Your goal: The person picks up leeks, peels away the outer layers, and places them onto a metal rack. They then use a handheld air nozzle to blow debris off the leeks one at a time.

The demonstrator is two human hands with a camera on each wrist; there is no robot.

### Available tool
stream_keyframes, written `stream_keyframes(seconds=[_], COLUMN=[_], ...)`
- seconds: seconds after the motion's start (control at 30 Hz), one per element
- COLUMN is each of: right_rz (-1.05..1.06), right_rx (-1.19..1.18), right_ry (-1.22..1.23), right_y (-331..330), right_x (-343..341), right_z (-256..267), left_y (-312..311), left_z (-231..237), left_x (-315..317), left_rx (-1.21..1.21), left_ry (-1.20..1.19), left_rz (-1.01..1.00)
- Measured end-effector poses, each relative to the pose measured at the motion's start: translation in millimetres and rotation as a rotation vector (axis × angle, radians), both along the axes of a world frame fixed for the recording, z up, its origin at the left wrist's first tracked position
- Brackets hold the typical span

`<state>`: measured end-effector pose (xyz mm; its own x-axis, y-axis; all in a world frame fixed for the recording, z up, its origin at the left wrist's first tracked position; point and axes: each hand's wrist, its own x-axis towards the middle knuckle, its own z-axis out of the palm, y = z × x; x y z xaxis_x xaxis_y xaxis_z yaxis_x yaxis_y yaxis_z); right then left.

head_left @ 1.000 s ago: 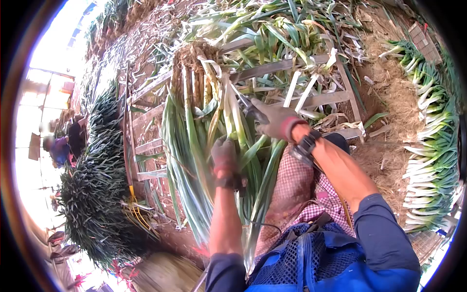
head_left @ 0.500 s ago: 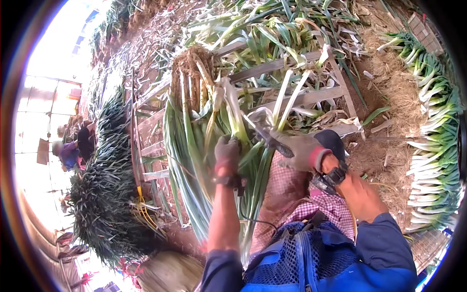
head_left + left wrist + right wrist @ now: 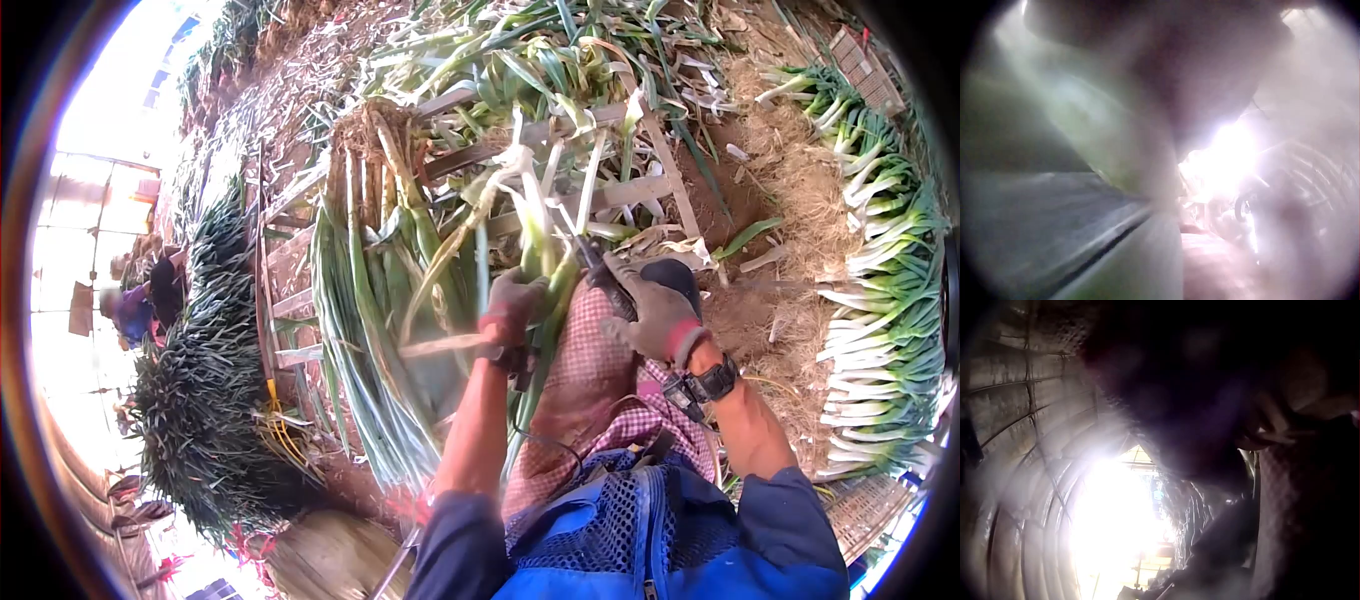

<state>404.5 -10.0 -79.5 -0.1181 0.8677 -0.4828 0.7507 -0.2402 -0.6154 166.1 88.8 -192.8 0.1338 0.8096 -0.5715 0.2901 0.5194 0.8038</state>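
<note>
Left hand (image 3: pixel 514 302), gloved, fingers curled round a leek (image 3: pixel 536 248). Right hand (image 3: pixel 657 315), gloved, grips a dark-handled tool (image 3: pixel 616 288); the tool's thin front end points up and left in the head view, just beside the leek's pale part. Hands near each other, not touching.

Leek is in front of the person, over the near side of a slatted wooden frame (image 3: pixel 632 192). Long axis runs away from the body, leaning slightly left at the far end: white end points away, green part runs back past the left hand toward the lap. Loose peel hangs at the white end. A pale strip (image 3: pixel 440 346), blurred, crosses by the left wrist.

Left of it, a bunch of unpeeled leeks (image 3: pixel 352 300) lies on the frame, roots away from the person, leaves toward them. Two slim white stalks (image 3: pixel 592 172) just beyond the tool, also lengthwise. Checked cloth (image 3: pixel 582 365) covers the near leg.

Farther out: heap of leaves (image 3: pixel 540 65) beyond the frame; row of leeks (image 3: pixel 880 320) at right, lying crosswise, white ends inward; dark green pile (image 3: pixel 205 400) at left; another person (image 3: pixel 132 308) behind it.

Left wrist view blurred, right wrist view mostly dark.
</note>
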Motion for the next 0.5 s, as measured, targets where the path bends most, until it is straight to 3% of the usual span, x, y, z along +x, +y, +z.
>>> stream_keyframes(seconds=[0.1, 0.17, 0.23, 0.3, 0.37, 0.4, 0.43, 0.5], right_rz=[-0.076, 0.096, 0.092, -0.074, -0.099, -0.1, -0.105, -0.145], right_rx=[0.012, 0.209, 0.161, 0.169, 0.048, 0.096, 0.145, 0.141], right_ry=[-0.035, 0.066, -0.004, -0.053, -0.09, -0.041, 0.004, -0.009], right_y=[2.6, 2.8, 10.6, 19.6, 21.4, 14.4, 7.9, -3.9], right_x=[-2.3, -4.7, -8.2, -7.0, -6.3, -4.9, -5.1, -9.9], right_z=[-7.4, -20.4, -17.6, -19.8, -14.6, -16.7, -15.9, -12.2], left_y=[19.4, 32.9, 36.7, 39.8, 32.9, 38.5, 47.7, 65.1], left_z=[-13.6, -33.1, -45.3, -48.5, -38.1, -26.3, -13.8, -19.5], left_x=[10.1, 12.4, 12.2, 9.6, 6.0, 2.5, 4.2, -22.0], left_rx=[0.018, 0.03, 0.11, 0.201, 0.624, 0.702, 0.604, 0.871], left_ry=[0.098, 0.097, 0.128, 0.159, 0.487, 0.706, 0.873, 0.905], left_rz=[-0.117, -0.181, -0.203, -0.235, -0.153, -0.185, -0.179, -0.093])
